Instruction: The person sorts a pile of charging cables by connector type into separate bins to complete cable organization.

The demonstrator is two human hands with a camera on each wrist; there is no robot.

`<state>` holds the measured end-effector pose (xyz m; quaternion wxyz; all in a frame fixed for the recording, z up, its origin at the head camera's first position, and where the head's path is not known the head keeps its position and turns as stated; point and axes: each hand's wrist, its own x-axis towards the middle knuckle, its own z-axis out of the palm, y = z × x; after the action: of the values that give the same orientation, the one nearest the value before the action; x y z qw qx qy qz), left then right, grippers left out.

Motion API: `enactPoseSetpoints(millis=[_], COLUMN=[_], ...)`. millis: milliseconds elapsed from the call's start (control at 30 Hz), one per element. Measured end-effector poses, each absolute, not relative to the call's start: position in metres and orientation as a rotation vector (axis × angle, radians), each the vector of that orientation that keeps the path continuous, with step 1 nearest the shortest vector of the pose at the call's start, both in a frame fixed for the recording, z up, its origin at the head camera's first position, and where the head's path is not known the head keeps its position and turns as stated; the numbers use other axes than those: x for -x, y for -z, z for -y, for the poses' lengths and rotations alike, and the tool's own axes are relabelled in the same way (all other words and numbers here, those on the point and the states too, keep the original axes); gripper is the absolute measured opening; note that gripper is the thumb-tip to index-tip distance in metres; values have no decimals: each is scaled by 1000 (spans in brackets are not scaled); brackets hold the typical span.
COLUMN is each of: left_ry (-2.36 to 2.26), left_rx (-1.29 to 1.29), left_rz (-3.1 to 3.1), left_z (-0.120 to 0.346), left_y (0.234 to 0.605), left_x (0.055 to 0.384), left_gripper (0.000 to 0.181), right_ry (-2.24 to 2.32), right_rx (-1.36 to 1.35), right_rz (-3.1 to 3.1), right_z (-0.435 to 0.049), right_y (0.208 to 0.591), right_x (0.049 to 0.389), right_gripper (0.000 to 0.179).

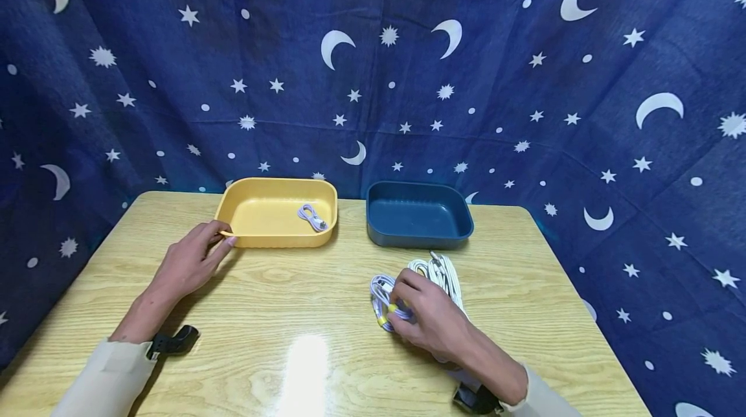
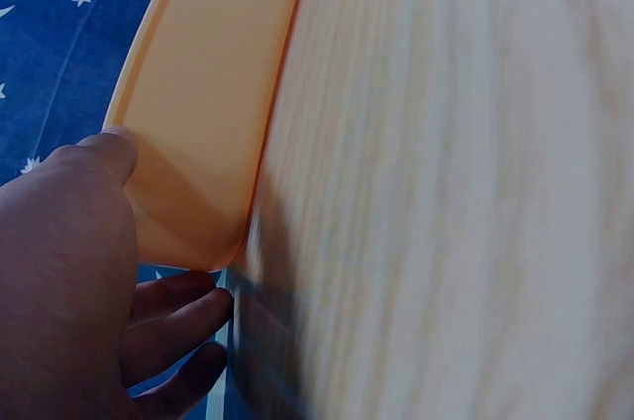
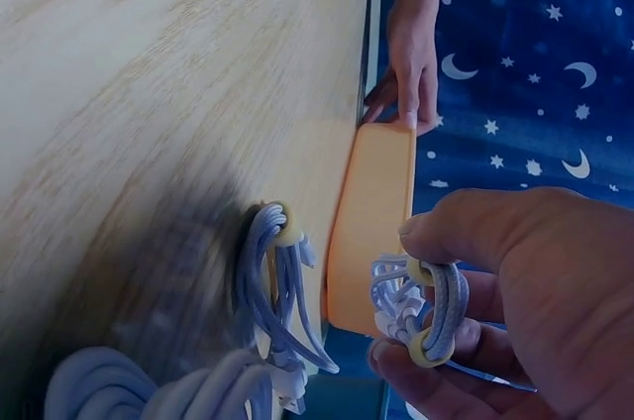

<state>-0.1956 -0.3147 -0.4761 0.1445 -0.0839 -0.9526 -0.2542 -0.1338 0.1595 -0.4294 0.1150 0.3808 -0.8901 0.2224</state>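
My left hand (image 1: 189, 260) holds the near left corner of a yellow bin (image 1: 280, 241), with the thumb at its rim and the other fingers round the side. A coiled lavender cable (image 1: 313, 217) lies inside that bin. Between the thumb and fingers of my right hand (image 1: 431, 313) is another coiled lavender cable (image 3: 451, 306), bound with yellow ties and lifted off the table in the right wrist view. Close beside it, a similar lavender cable (image 3: 267, 281) rests on the table. Coiled white cables (image 1: 445, 274) lie just behind the right hand, which partly hides them.
A dark blue bin (image 1: 419, 239) stands at the back right with nothing inside. The wooden table (image 1: 262, 313) reaches back to a blue curtain (image 1: 373, 80) with moons and stars. Dark wrist cameras (image 1: 175, 340) sit on both wrists.
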Motion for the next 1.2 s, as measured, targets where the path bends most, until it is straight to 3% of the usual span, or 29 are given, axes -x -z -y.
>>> enactPoseSetpoints(millis=[1200], left_ry=[730], left_rx=[229], left_rz=[2744], left_z=[313], left_y=[476], left_x=[195], left_gripper=[30], right_ry=[-597], right_rx=[-1209], right_rz=[2525], right_z=[-148], right_y=[420], right_x=[160], right_gripper=[19])
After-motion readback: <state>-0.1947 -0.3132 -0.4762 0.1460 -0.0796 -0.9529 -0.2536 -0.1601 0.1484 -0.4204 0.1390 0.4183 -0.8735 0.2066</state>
